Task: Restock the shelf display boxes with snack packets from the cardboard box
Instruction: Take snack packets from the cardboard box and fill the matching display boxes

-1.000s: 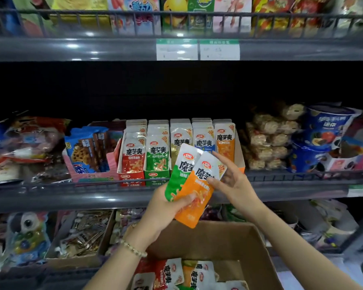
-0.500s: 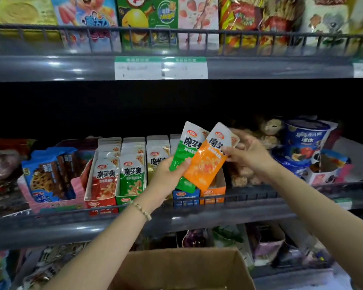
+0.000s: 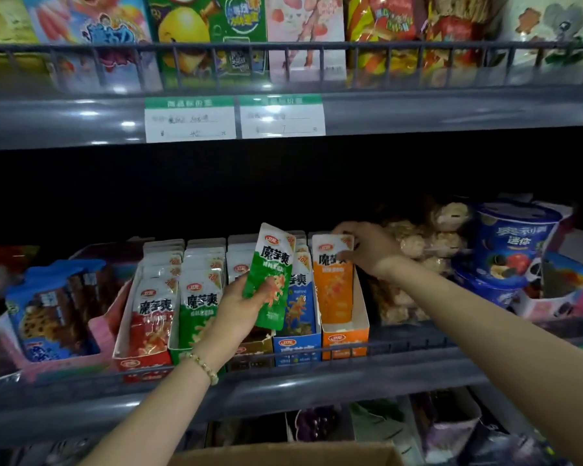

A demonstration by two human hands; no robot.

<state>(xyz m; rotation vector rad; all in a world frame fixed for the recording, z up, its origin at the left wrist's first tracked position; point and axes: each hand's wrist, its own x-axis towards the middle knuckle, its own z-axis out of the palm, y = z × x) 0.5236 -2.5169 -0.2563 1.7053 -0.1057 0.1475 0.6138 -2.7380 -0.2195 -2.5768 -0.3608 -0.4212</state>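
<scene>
Middle shelf: a row of snack display boxes behind a low wire rail [image 3: 401,344]. Landmark is the orange display box [image 3: 345,343], at the right end of that row.

Right hand [image 3: 367,250]: reached in over the top of the orange display box, fingers curled, pinching the upper right corner of an orange packet [image 3: 332,284]. The packet stands upright inside the box, at its front.

Left hand [image 3: 239,304]: left of the orange display box, out in front of the row. Fingers wrapped round the lower part of a green packet [image 3: 270,277], thumb across its face. The packet is held in the air, upright with a slight tilt, and is in no box. It partly covers the packets behind it. Beaded bracelet [image 3: 204,366] on that wrist.

Blue display box [image 3: 297,348]: touching the orange display box on its left, stocked.

Red display box [image 3: 142,363]: far left of the row, well apart from the orange display box, full of standing packets. Two more boxes lie between it and the blue one, partly hidden by the left hand and wrist.

Right of the orange display box: clear bags of pale round snacks [image 3: 418,243], then blue tubs [image 3: 515,243].

Above it: shelf edge with two price tags [image 3: 189,121].

Below it, nearer me: top edge of the cardboard box [image 3: 283,455]. Contents can't be seen.
</scene>
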